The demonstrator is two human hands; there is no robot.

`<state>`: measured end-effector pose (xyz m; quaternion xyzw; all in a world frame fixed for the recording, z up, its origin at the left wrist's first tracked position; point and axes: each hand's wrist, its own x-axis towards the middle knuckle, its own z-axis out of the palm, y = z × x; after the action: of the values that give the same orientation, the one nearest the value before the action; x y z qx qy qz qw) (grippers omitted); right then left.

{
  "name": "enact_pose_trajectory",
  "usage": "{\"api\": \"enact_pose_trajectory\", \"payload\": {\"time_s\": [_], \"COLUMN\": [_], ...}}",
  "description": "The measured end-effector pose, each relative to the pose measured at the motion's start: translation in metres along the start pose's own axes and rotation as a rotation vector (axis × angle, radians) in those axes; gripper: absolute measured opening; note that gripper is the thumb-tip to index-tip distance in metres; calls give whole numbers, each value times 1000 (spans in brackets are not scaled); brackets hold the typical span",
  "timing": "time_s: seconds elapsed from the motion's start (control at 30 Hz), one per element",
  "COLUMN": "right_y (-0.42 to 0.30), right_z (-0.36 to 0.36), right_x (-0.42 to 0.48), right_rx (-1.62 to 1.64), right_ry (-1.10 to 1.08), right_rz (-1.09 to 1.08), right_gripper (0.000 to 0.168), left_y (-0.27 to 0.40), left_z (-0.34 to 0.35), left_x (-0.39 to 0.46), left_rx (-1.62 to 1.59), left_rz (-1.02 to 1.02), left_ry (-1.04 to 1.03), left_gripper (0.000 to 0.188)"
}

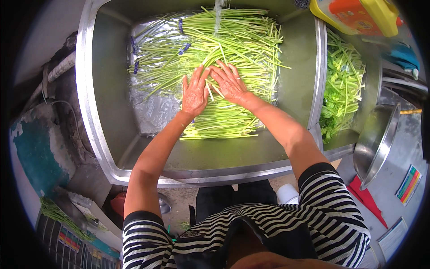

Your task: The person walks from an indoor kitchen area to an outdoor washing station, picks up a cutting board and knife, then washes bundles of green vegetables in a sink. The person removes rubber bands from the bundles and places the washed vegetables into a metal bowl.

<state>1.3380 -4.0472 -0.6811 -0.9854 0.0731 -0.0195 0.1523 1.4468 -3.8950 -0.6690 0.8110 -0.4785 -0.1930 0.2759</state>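
Observation:
Many long green stems, apparently garlic scapes (242, 43), lie mostly crosswise in a deep stainless steel sink (201, 156). Blue-purple ties (180, 26) bind several bunches towards the left. From the top edge a stream of water (218, 16) falls onto the stems, and water covers part of the sink floor at left. My left hand (195, 95) rests palm down on the stems, fingers apart. Beside it my right hand (231, 84) also lies flat and spread on the stems, a ring on one finger. A few loose stems poke out between the two hands. Neither hand grips anything visible.
At right, a narrower basin holds leafy celery (342, 90). A yellow jug (386, 16) stands above it. Farther right are blue gloves (403, 57) and a tilted steel bowl (378, 144). A pipe (62, 67) runs left of the sink; a white container (286, 193) sits below.

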Motion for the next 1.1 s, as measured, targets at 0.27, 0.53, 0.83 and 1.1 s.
{"api": "enact_pose_trajectory", "payload": {"time_s": [0.27, 0.53, 0.83, 1.1], "right_y": [-24, 16, -38, -43], "right_z": [23, 19, 15, 24], "right_x": [24, 79, -9, 15], "right_rx": [-23, -82, 78, 78], "right_ry": [110, 147, -56, -1], "right_rz": [244, 199, 179, 248], "right_gripper": [56, 58, 60, 61], "left_y": [-44, -60, -54, -75], "left_z": [5, -5, -5, 1], "left_x": [24, 82, -13, 3], "left_rx": [95, 263, 267, 164], "left_rz": [-43, -73, -28, -97], "left_ry": [-9, 35, -128, -67], "left_gripper": [46, 49, 50, 46]}}
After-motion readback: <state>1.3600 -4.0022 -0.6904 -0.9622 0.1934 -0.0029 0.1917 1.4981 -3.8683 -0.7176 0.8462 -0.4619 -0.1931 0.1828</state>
